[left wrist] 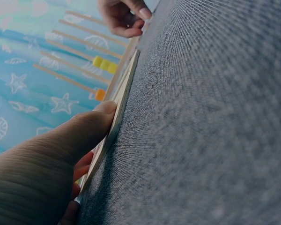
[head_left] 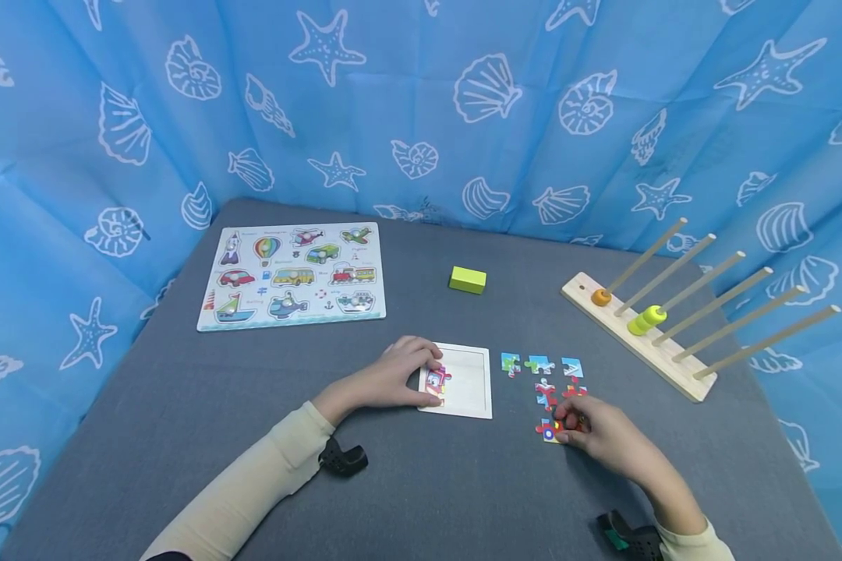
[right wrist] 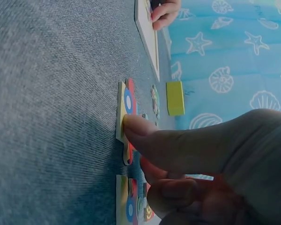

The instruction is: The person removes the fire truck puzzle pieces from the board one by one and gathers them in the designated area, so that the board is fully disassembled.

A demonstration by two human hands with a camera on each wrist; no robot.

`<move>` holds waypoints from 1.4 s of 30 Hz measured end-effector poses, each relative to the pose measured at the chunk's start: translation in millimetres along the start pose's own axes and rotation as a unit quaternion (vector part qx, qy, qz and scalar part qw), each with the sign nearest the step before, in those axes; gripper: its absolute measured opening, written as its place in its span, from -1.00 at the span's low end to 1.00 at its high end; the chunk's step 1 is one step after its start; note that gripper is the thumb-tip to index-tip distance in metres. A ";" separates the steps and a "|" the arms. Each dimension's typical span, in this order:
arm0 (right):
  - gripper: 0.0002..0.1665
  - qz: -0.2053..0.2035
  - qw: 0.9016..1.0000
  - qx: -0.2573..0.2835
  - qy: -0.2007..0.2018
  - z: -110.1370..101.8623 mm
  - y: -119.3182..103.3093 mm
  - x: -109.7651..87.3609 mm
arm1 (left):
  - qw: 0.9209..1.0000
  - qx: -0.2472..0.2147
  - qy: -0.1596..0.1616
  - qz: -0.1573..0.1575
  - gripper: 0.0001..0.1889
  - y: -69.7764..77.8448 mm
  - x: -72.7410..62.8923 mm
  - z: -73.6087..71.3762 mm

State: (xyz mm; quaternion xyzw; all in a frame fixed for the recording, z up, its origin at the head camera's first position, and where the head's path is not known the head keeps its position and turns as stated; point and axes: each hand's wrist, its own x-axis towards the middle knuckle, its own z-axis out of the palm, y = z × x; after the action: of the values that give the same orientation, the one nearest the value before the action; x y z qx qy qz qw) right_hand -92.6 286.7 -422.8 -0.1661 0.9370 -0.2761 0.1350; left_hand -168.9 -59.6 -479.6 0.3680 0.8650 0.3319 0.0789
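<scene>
My left hand (head_left: 395,375) grips the left side of a shallow wooden puzzle tray (head_left: 468,383), its thumb at the near edge in the left wrist view. One red puzzle piece (head_left: 435,380) lies inside the tray at the left. To the right, my right hand (head_left: 606,436) pinches a red and yellow jigsaw piece (right wrist: 128,102) with a blue round wheel, still low at the table. Other loose pieces, such as a red and blue one (head_left: 545,394) and a blue one (head_left: 571,367), lie beyond it. Fingers partly hide the pieces under the right hand.
A vehicle peg puzzle board (head_left: 326,305) lies at the back left. Behind the tray sits a yellow-green block (head_left: 468,280). At the right stands a wooden rack (head_left: 681,369) with upright rods, orange and yellow-green beads on it. A blue shell-patterned curtain (head_left: 407,101) borders the grey table.
</scene>
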 end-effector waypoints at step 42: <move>-0.80 -0.090 0.994 0.020 0.051 59.8 -83.5 111.2 | 0.998 0.022 0.040 -0.033 -0.39 1.3 -1.0 2.6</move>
State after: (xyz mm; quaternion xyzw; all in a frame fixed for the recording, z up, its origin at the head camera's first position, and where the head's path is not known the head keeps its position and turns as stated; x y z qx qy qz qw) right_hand -153.3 149.4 -442.3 -0.2330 0.9181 -0.3138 0.0652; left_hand -166.5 -58.3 -480.9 0.3272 0.8862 0.3247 0.0475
